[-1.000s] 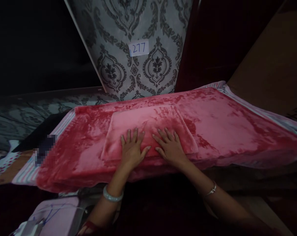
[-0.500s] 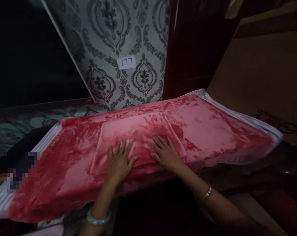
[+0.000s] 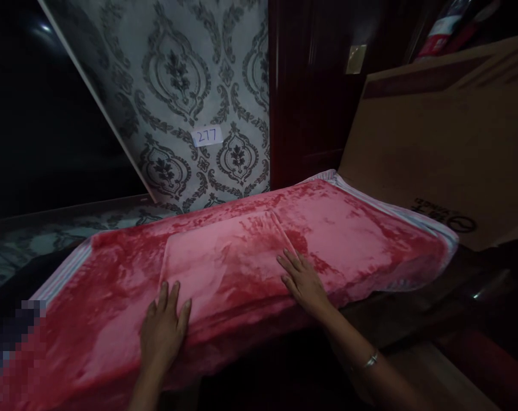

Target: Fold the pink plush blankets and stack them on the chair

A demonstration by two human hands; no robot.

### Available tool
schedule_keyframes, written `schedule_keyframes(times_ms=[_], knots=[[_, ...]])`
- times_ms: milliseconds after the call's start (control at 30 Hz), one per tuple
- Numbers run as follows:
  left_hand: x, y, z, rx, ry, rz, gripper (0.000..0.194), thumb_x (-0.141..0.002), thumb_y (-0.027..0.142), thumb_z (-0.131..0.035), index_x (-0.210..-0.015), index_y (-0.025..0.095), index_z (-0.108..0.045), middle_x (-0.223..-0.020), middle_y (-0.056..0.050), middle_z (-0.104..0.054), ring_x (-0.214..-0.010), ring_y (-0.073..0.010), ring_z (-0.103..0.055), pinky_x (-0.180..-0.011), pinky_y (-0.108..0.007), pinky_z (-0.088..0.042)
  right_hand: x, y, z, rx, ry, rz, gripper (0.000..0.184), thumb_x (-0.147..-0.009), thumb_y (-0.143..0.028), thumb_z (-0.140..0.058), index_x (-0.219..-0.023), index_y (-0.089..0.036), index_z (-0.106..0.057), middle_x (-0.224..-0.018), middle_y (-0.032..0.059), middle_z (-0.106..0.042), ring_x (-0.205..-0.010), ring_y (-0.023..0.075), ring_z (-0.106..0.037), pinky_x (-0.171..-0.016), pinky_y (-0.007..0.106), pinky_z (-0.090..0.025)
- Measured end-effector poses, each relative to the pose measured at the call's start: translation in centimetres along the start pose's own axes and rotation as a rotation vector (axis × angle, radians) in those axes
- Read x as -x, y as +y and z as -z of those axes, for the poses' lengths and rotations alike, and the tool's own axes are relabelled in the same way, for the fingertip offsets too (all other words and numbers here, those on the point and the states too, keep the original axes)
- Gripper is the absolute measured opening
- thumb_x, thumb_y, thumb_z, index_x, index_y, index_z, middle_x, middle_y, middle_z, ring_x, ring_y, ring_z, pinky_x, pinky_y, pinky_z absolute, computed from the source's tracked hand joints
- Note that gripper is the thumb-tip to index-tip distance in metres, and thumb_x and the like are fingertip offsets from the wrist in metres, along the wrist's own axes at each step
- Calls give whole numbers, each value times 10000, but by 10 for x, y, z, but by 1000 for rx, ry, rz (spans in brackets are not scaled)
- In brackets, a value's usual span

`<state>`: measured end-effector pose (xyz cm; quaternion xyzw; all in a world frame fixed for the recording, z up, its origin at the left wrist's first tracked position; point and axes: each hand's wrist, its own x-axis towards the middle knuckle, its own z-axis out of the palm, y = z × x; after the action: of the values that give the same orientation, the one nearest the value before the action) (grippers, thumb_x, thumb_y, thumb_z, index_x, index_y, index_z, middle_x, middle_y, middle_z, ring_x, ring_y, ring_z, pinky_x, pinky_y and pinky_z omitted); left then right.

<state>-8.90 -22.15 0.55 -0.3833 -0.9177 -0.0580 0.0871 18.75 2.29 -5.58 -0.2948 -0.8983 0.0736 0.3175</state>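
Note:
A folded square of pink and red plush cloth lies flat, its corners and edges fairly straight. Beneath it spreads a plush blanket in the same colours, with striped pale trim at both ends. My left hand rests at the near left corner of the folded cloth, fingers apart. At the right edge of the cloth lies my right hand, its fingers stretched out over that edge. Neither hand grips anything.
Behind the blanket is a patterned wall with a paper label reading 277. A dark screen stands at left. To the right are a dark red door, a large cardboard box and a bottle.
My hands have moved apart from the middle of the folded cloth to its left and right edges. Creases in the cloth look flatter. The camera view has shifted up and right.

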Motion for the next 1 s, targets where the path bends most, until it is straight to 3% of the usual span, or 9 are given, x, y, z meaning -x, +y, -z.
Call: schedule_keyframes(times_ms=[133, 233, 367, 500, 600, 800, 1000], knots=[[-9, -6, 12, -50, -18, 23, 547, -1001, 410, -335, -1485, 206, -492, -1610, -96, -364, -1480, -367, -314, -1147, -614, -311, -15, 7, 16, 11, -44, -32, 443, -1030, -386, -390, -1401, -261, -598, -1512, 66, -492, -1460, 302, -333, -1153, 553, -330], [-32, 5, 26, -48, -32, -67, 545, -1006, 373, -317, -1497, 189, -467, -1601, -116, -376, -1501, -325, -285, -1183, -613, -243, -56, -1, 32, 54, -119, -63, 466, -1033, -381, -385, -1447, -245, -549, -1513, 87, -488, -1453, 298, -347, -1167, 535, -297], [-93, 41, 46, 31, -136, -212, 580, -991, 395, -366, -1531, 186, -403, -1606, -145, -360, -1511, -295, -271, -1208, -574, -211, -137, -29, 34, 118, -301, -104, 527, -1033, -395, -408, -1538, -242, -419, -1601, 102, -349, -1489, 312, -267, -1189, 520, -234], [-154, 68, 50, 28, -218, -216, 643, -994, 482, -347, -1571, 200, -314, -1653, -145, -240, -1535, -308, -189, -1212, -597, -146, -192, -50, 9, 151, -390, -162, 543, -1047, -442, -366, -1558, -256, -373, -1619, 106, -311, -1496, 332, -234, -1186, 558, -193], [-174, 70, 33, 3, -216, -172, 645, -999, 499, -320, -1573, 207, -309, -1659, -135, -225, -1536, -323, -177, -1205, -627, -118, -200, -48, -17, 167, -354, -168, 529, -1050, -472, -336, -1521, -253, -434, -1581, 118, -383, -1468, 343, -284, -1163, 602, -193], [-173, 56, -16, 22, -70, -158, 625, -1008, 502, -279, -1549, 200, -357, -1623, -145, -328, -1517, -341, -231, -1181, -656, -166, -183, -28, -52, 187, -191, -103, 471, -1038, -455, -371, -1427, -254, -544, -1452, 99, -541, -1373, 332, -393, -1135, 589, -243], [-176, 58, -23, 24, -71, -147, 616, -1006, 499, -303, -1525, 181, -399, -1596, -152, -380, -1496, -344, -278, -1181, -657, -163, -183, -21, -60, 203, -172, -88, 481, -1044, -461, -339, -1411, -239, -557, -1418, 106, -566, -1338, 327, -411, -1123, 582, -248]])
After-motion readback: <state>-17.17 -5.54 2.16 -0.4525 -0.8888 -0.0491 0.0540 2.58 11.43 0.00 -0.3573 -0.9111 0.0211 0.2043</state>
